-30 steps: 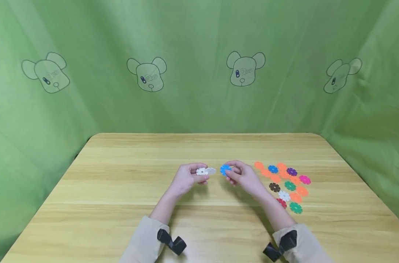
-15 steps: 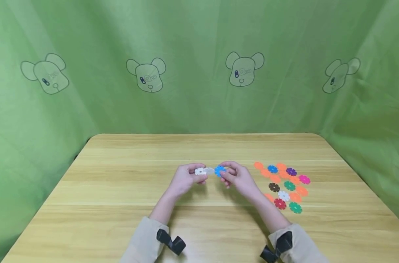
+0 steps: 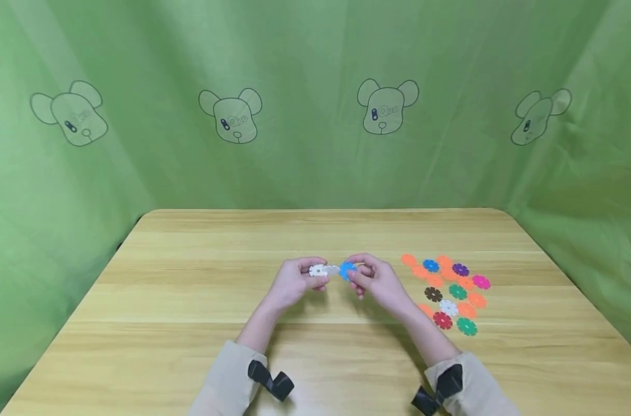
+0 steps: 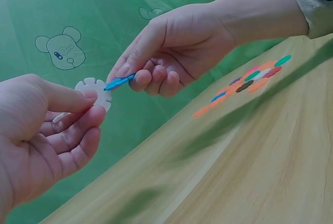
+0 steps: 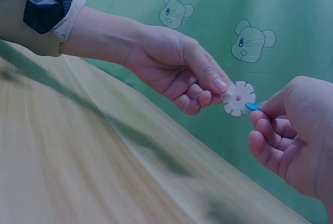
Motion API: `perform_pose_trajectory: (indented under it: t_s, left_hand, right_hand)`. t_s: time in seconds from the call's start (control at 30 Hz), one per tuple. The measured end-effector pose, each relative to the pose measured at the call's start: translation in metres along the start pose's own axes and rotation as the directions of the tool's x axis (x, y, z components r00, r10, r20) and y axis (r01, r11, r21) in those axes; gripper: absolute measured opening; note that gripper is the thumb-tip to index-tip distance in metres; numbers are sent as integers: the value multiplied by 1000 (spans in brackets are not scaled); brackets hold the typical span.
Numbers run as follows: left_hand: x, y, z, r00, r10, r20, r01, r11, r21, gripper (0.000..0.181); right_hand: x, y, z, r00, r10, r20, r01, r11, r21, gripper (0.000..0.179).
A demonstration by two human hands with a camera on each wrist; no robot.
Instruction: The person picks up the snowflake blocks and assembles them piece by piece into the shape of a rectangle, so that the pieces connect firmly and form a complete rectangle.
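My left hand point(image 3: 290, 283) pinches a pair of joined white snowflake discs point(image 3: 318, 270) between thumb and fingers, above the table. The outer white disc point(image 5: 239, 99) has a notched rim and a centre hole, and stands at an angle to the other. My right hand point(image 3: 382, 282) pinches a blue snowflake disc point(image 3: 346, 270). In both wrist views the blue disc point(image 4: 119, 82) is seen almost edge-on, its edge right at the notched rim of the outer white disc, crosswise to it. My right thumb and fingers cover part of the blue disc.
Several loose snowflake discs lie to the right on the wooden table point(image 3: 190, 289), among them an orange one point(image 3: 408, 260), a brown one point(image 3: 433, 294), a pink one point(image 3: 481, 282) and a red one point(image 3: 442, 320). A green curtain point(image 3: 310, 173) hangs behind the table.
My right hand has moved left, bringing the blue disc from a gap away up to the white discs; over the last half second it stays there. The left hand has hardly moved.
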State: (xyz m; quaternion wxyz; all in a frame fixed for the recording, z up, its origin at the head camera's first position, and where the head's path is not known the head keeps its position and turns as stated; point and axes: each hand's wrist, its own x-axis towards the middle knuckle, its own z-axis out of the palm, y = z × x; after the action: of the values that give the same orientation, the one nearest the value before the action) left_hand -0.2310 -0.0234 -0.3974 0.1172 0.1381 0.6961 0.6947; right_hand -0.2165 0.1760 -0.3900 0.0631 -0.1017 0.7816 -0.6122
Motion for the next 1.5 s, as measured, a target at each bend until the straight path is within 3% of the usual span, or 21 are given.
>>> perform_pose_trajectory:
  t_s: [0.2,0.67,0.83,0.97,1.07,1.2,1.37,1.5]
  left_hand:
    - [-1,2,0,1000,-5,14,5,999,47,38]
    - [-4,2,4,1000,28,13,-29,998,53,41]
    - [-4,1,2,999,30,19,-31,997,65,41]
    - [-3,-1,2,997,83,-6,-80,980,180,39]
    - [-3,-2,1,992,125,-27,-111,948,299,38]
    - [-3,-3,2,992,124,-11,-112,927,358,39]
    - [-6,1,4,994,102,26,-105,937,332,40]
    - [-2,-6,4,996,86,14,-87,958,273,41]
  right_hand:
    - [-2,1,1,1000,-16,21,15,999,34,31]
    - [-8,3,14,995,-93,-47,98,987,127,23]
    - [-9,4,14,996,-73,-43,78,990,118,25]
    - [-7,5,13,998,-49,-39,52,994,98,28]
    - [-5,6,12,998,-39,-40,43,995,89,31]
    - [-5,6,13,999,-27,-36,30,996,85,34]
    - [-5,7,14,1000,-15,-8,16,991,134,36]
    - [-5,9,17,1000,-17,-20,20,980,198,31]
